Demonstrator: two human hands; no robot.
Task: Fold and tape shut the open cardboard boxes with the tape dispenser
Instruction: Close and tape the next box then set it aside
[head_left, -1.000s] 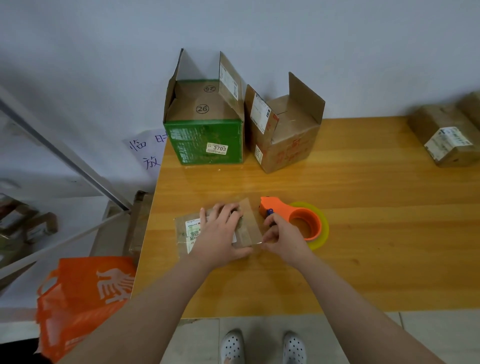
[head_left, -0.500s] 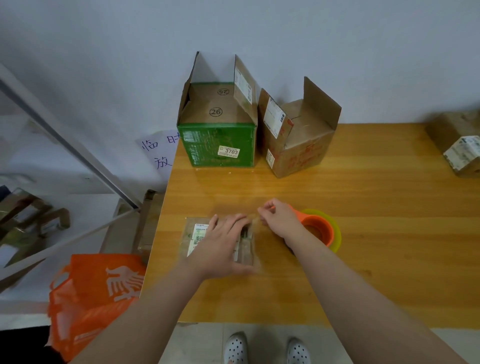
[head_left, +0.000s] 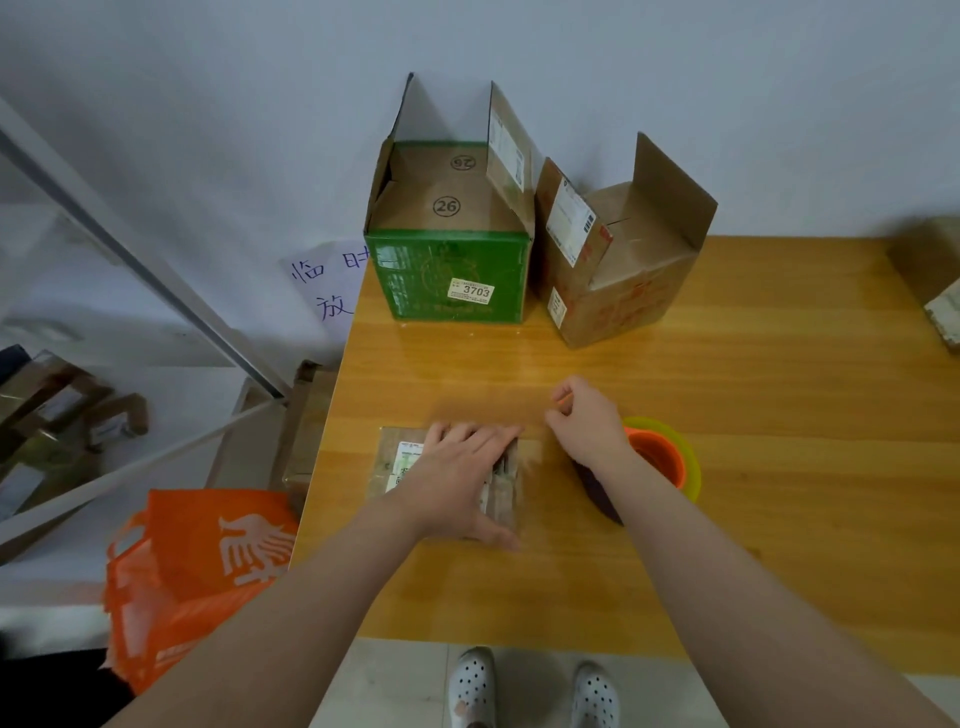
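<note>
A small flat cardboard parcel (head_left: 399, 464) with a white label lies near the table's left front. My left hand (head_left: 460, 475) presses flat on it with straight fingers. Just right of it, my right hand (head_left: 584, 426) curls over the head of the orange tape dispenser (head_left: 655, 456), whose yellow-green roll shows behind my wrist. An orange tip pokes out between my fingers. At the back stand two open boxes with raised flaps: a green box (head_left: 452, 280) and a brown box (head_left: 615, 296).
The wooden table (head_left: 753, 519) stands against a grey wall. Another taped box (head_left: 935, 291) sits at the right edge. An orange bag (head_left: 197, 561) and cardboard (head_left: 306, 431) lie on the floor at left, beside a slanted metal rail (head_left: 156, 275).
My right hand left the parcel's right edge and moved back onto the dispenser, closing over its head. The parcel's raised flap now lies flat under my left hand.
</note>
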